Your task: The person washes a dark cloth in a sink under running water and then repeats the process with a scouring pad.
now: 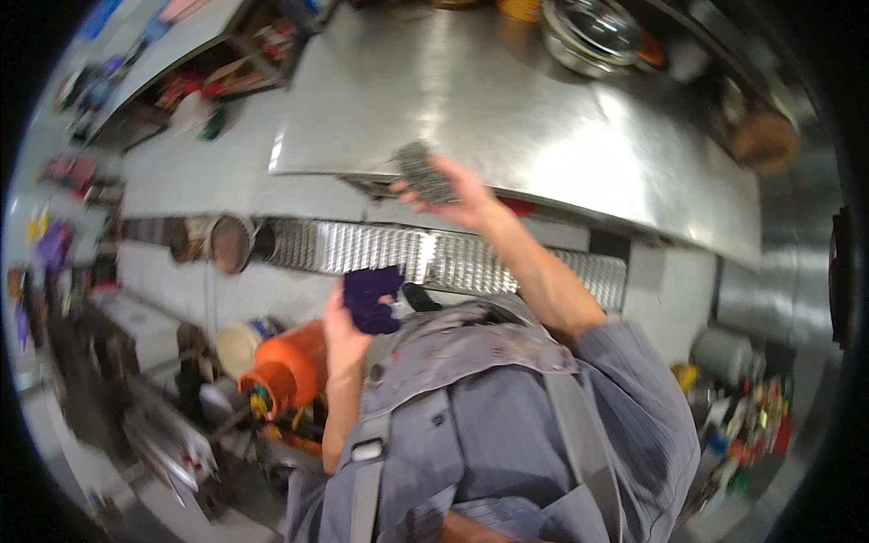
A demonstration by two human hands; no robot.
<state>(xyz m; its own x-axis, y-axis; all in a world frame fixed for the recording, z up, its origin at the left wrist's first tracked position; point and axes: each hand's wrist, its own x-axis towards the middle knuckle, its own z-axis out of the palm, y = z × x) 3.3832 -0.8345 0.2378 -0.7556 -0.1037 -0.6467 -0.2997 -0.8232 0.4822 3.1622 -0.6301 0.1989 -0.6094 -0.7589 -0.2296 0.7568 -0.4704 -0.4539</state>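
My right hand [468, 193] grips a grey steel-wool scouring pad [426, 173], held up over the near edge of a stainless steel worktop [380, 115]. Its fingers curl around the pad's lower side. Lower and to the left, my left hand [345, 329] holds a dark purple cloth [370, 298] close to my apron [468, 346]. The cloth hangs bunched, and a fingertip shows at its right side. Both hands are in the air, apart from each other.
An orange gas cylinder [292, 370] stands beside my left forearm. A metal floor grate [366, 248] runs below the worktop's edge. Metal bowls with a glass lid [594, 37] sit at the worktop's back. Bottles and packets [747, 421] crowd the right side.
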